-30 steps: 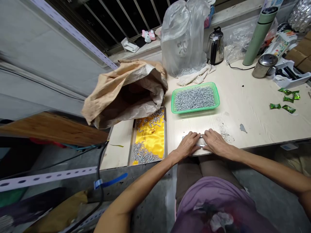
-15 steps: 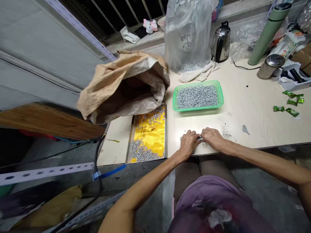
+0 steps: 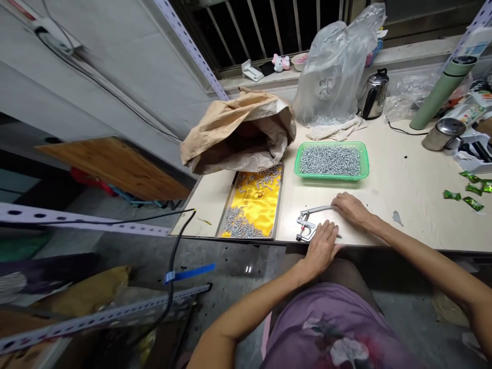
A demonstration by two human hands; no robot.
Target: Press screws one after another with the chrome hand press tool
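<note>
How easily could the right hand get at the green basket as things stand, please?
Probably yes: the right hand is nearby, and nothing visible stands between it and the green basket, though it seems to touch the lever of the metal tool.

Greyish-white wall [image 3: 115, 66] over to left. Barred window [image 3: 263, 31] at back, dark behind bars; pale sill [image 3: 290, 79] beneath. Perforated pale metal upright [image 3: 192, 51] slanting alongside; similar rail [image 3: 84, 218] lower left, near brown wooden panel [image 3: 115, 169]. Light wood-grain table [image 3: 423, 205], soft sheen on top. Grey floor [image 3: 230, 297], small twin white glints below table edge.
</note>
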